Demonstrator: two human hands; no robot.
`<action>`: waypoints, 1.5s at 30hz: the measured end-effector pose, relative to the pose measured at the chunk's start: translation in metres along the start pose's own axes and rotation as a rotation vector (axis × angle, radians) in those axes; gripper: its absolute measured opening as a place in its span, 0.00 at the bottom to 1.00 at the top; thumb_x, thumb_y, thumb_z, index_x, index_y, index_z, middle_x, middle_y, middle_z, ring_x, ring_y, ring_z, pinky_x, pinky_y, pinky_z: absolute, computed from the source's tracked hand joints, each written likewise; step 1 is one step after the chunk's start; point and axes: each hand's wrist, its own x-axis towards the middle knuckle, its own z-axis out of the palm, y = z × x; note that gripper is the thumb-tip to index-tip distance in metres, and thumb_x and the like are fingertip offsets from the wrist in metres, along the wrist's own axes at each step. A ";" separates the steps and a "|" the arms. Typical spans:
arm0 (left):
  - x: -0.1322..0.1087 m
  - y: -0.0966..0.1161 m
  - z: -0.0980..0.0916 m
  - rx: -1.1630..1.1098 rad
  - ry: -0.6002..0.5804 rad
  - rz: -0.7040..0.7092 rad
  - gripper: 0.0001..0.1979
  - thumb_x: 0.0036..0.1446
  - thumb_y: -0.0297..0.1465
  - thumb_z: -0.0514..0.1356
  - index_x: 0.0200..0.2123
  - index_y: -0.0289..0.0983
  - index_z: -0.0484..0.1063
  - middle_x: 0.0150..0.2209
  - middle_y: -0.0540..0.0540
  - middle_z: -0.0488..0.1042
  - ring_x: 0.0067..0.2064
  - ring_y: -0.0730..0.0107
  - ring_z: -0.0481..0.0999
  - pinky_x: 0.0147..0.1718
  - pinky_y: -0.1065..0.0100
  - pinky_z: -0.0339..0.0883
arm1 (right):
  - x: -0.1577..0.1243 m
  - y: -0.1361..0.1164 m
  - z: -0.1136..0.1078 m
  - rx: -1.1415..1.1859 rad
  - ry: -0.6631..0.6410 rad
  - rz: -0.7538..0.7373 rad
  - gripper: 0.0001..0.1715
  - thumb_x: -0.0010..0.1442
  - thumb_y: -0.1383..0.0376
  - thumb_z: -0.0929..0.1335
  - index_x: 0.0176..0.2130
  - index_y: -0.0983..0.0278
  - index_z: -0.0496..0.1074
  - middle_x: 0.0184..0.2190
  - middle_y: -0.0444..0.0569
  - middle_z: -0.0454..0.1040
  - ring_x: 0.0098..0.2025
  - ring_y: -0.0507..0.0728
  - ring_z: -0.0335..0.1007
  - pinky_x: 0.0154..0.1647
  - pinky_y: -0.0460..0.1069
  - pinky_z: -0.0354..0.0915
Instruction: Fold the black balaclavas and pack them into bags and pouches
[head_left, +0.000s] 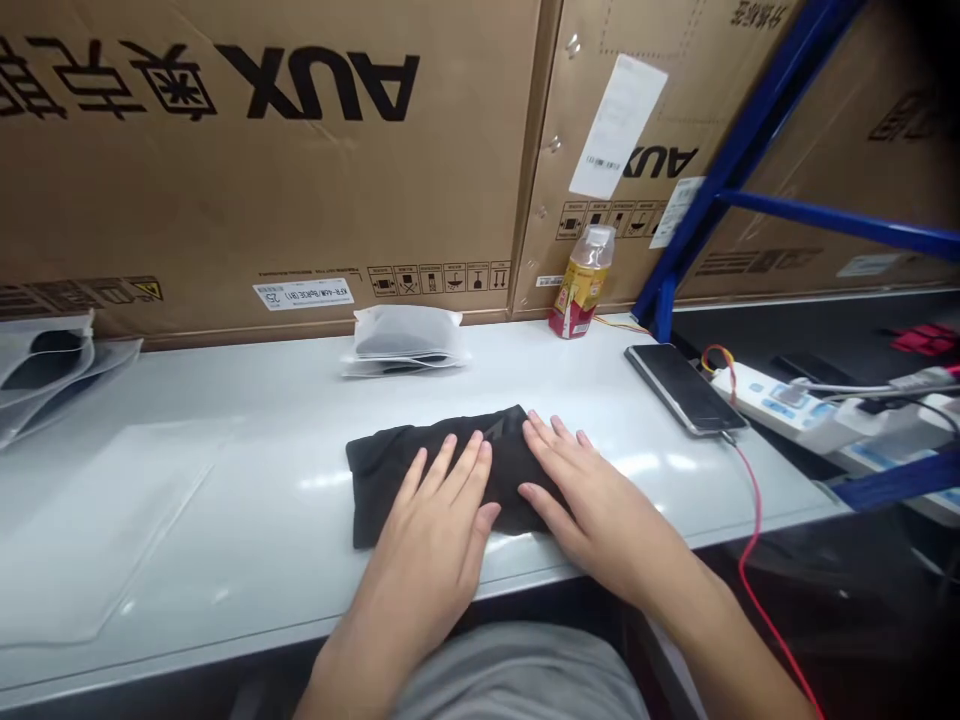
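Black folded fabric (386, 485) is laid flat on the white table (495, 370), toward the near edge and about mid-way along the visible stretch. It has been brought into a long, flat band, and a small grey mark is visible near its far edge. The kind of garment cannot be told. It is lying outside any bag.

Both hands are pressed palm-down on it with the fingers spread. The left grip (431, 530) is open, resting on the left half of the fabric, and the right grip (592, 490) is open on the right half, with nothing closed on in either.

Farther back, a soft white pouch (405, 338) with dark contents is placed on a clear plastic bag (397, 368). At the far left, a stack of clear bags with dark contents (52, 375) is piled, and a clear plastic sheet (105, 530) is laid on the table nearer the person.

To the far right are placed a bottle with a yellow and red label (581, 285) and a black smartphone (684, 388), which is connected to a red cable (754, 530). Large cardboard cartons printed AUX (247, 160) are stacked along the far side.
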 end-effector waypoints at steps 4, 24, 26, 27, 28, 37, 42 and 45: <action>-0.001 -0.002 0.001 0.011 0.007 0.002 0.28 0.76 0.35 0.46 0.75 0.34 0.53 0.76 0.44 0.53 0.76 0.51 0.55 0.71 0.43 0.58 | -0.004 -0.005 -0.006 -0.009 0.115 0.213 0.36 0.70 0.47 0.66 0.64 0.70 0.70 0.65 0.68 0.70 0.70 0.79 0.62 0.65 0.74 0.64; -0.023 -0.056 -0.026 -0.303 -0.056 -0.009 0.23 0.74 0.34 0.51 0.69 0.48 0.66 0.71 0.51 0.65 0.71 0.61 0.67 0.68 0.54 0.65 | 0.008 -0.074 -0.003 0.019 0.240 -0.224 0.30 0.70 0.58 0.69 0.64 0.69 0.70 0.60 0.59 0.77 0.54 0.68 0.75 0.55 0.61 0.76; -0.025 -0.069 -0.034 -0.312 0.143 -0.202 0.19 0.73 0.35 0.50 0.59 0.49 0.76 0.66 0.53 0.73 0.65 0.60 0.74 0.66 0.52 0.69 | 0.010 -0.083 -0.003 0.080 0.087 -0.224 0.33 0.68 0.54 0.70 0.65 0.68 0.70 0.63 0.57 0.74 0.55 0.70 0.74 0.56 0.62 0.76; -0.023 -0.071 -0.038 -0.310 0.252 -0.308 0.18 0.73 0.37 0.50 0.55 0.49 0.78 0.63 0.53 0.76 0.64 0.58 0.76 0.64 0.49 0.71 | 0.010 -0.084 -0.007 0.110 0.029 -0.216 0.32 0.68 0.56 0.70 0.66 0.67 0.70 0.64 0.56 0.74 0.56 0.69 0.74 0.56 0.61 0.76; -0.020 -0.068 -0.042 -0.310 0.332 -0.385 0.17 0.73 0.39 0.51 0.55 0.49 0.78 0.62 0.53 0.77 0.63 0.57 0.77 0.63 0.48 0.72 | 0.010 -0.083 -0.012 0.149 -0.011 -0.218 0.29 0.69 0.59 0.69 0.66 0.66 0.70 0.64 0.54 0.74 0.56 0.68 0.73 0.57 0.60 0.76; 0.016 0.010 0.000 -0.128 0.136 -0.007 0.33 0.73 0.29 0.48 0.78 0.39 0.43 0.75 0.42 0.54 0.77 0.44 0.47 0.68 0.40 0.63 | 0.036 -0.053 -0.010 0.356 0.338 0.004 0.24 0.76 0.63 0.57 0.63 0.66 0.70 0.65 0.58 0.71 0.69 0.63 0.64 0.70 0.63 0.64; 0.009 0.002 0.009 -0.146 0.092 0.025 0.40 0.71 0.25 0.47 0.78 0.43 0.28 0.78 0.44 0.44 0.78 0.49 0.39 0.72 0.42 0.57 | 0.038 -0.044 0.015 0.296 -0.011 -0.008 0.35 0.78 0.53 0.54 0.75 0.69 0.55 0.75 0.55 0.54 0.78 0.64 0.44 0.77 0.66 0.50; 0.007 0.001 0.007 -0.182 0.065 -0.026 0.40 0.73 0.26 0.47 0.78 0.44 0.26 0.78 0.45 0.41 0.78 0.52 0.38 0.73 0.44 0.55 | 0.036 -0.043 0.016 0.273 -0.054 0.025 0.37 0.78 0.53 0.52 0.76 0.69 0.49 0.77 0.53 0.49 0.79 0.64 0.42 0.78 0.67 0.48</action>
